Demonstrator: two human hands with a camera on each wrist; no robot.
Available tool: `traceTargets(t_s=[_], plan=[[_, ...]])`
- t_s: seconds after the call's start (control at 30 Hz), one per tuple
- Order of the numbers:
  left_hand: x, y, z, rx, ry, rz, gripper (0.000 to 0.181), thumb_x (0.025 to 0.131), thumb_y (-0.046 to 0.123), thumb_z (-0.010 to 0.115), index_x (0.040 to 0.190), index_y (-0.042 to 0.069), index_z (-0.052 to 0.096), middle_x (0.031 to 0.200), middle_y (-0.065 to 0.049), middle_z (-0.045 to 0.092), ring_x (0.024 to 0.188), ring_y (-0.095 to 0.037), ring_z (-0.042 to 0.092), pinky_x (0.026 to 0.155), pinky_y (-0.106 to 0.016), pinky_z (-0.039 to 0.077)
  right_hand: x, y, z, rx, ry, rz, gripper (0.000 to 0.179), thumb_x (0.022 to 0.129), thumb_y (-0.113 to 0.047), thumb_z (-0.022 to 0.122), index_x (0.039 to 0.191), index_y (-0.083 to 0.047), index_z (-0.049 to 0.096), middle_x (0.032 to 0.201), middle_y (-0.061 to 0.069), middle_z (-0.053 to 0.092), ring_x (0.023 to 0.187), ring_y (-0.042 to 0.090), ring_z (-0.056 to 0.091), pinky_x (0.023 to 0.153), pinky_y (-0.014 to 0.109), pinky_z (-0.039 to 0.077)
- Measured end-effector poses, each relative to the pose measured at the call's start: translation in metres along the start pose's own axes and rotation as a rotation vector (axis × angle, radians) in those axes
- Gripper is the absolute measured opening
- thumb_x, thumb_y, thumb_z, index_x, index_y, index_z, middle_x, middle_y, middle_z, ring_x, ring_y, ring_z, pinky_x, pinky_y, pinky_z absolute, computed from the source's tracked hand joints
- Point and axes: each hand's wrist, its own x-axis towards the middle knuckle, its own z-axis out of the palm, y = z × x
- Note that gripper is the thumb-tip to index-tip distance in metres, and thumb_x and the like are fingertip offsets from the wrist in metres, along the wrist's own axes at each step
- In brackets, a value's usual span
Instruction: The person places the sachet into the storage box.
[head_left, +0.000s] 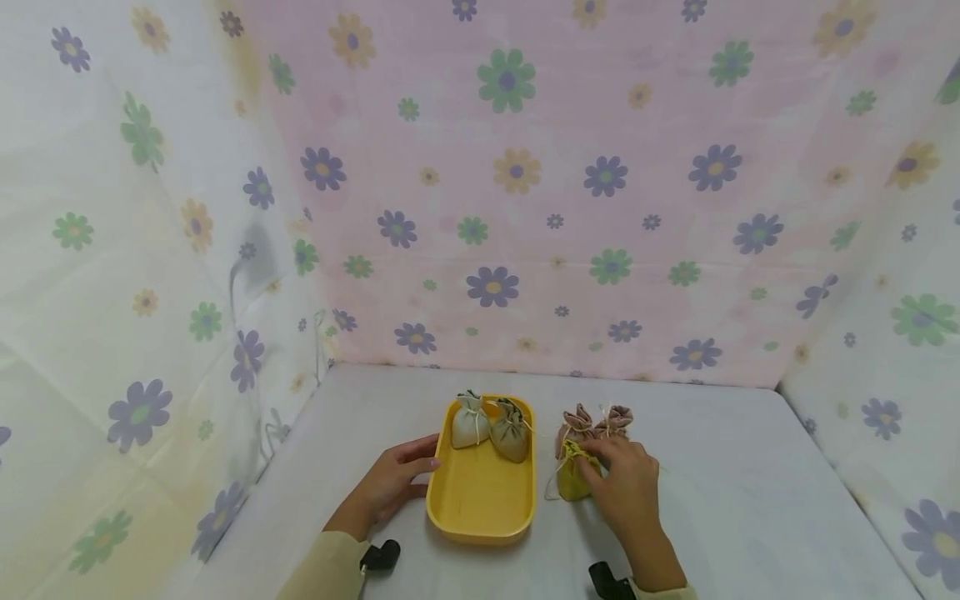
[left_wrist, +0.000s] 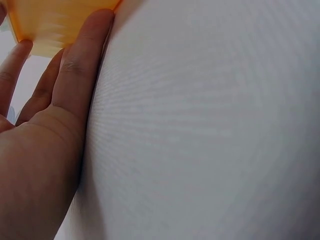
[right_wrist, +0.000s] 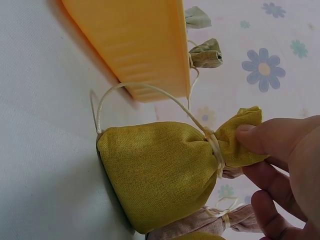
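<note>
My right hand [head_left: 626,483] pinches the gathered neck of a mustard-yellow drawstring pouch [right_wrist: 160,170] between thumb and fingers. The pouch hangs close over the white table, its pale cord looping toward the tray. Behind it in the head view stand two dusty-pink drawstring pouches [head_left: 617,422], partly covered by the hand and the yellow pouch. A yellow plastic tray [head_left: 480,508] lies left of them, with a cream pouch [head_left: 470,423] and an olive-brown pouch [head_left: 511,433] at its far end. My left hand [head_left: 393,479] touches the tray's left side with fairly straight fingers, thumb at the rim.
The white-covered table [head_left: 735,492] extends to both sides of the tray. Flower-printed cloth [head_left: 555,250] encloses it at the back and sides. A white cable [head_left: 234,292] hangs along the left cloth. Another patch of yellow fabric [right_wrist: 200,236] shows low in the right wrist view.
</note>
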Motion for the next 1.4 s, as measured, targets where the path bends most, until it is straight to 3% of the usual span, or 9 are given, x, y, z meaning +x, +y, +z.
traceTargets(t_s=[0.7, 1.4], plan=[[0.000, 0.000, 0.000, -0.004, 0.014, -0.021, 0.061, 0.097, 0.024, 0.073, 0.154, 0.018, 0.051, 0.158, -0.013, 0.049, 0.130, -0.025, 0.061, 0.096, -0.045, 0.061, 0.001, -0.005, -0.006, 0.044, 0.074, -0.043, 0.015, 0.082, -0.018, 0.088, 0.095, -0.018, 0.081, 0.101, 0.004, 0.078, 0.099, 0.032, 0.066, 0.089, 0.064, 0.045], [-0.001, 0.002, 0.000, 0.004, -0.003, -0.014, 0.059, 0.099, 0.025, 0.071, 0.154, 0.018, 0.051, 0.157, -0.013, 0.050, 0.129, -0.025, 0.062, 0.096, -0.045, 0.061, 0.006, -0.015, -0.010, 0.072, 0.099, -0.054, 0.015, 0.082, -0.020, 0.088, 0.094, -0.017, 0.080, 0.098, 0.002, 0.077, 0.094, 0.029, 0.065, 0.087, 0.059, 0.045]])
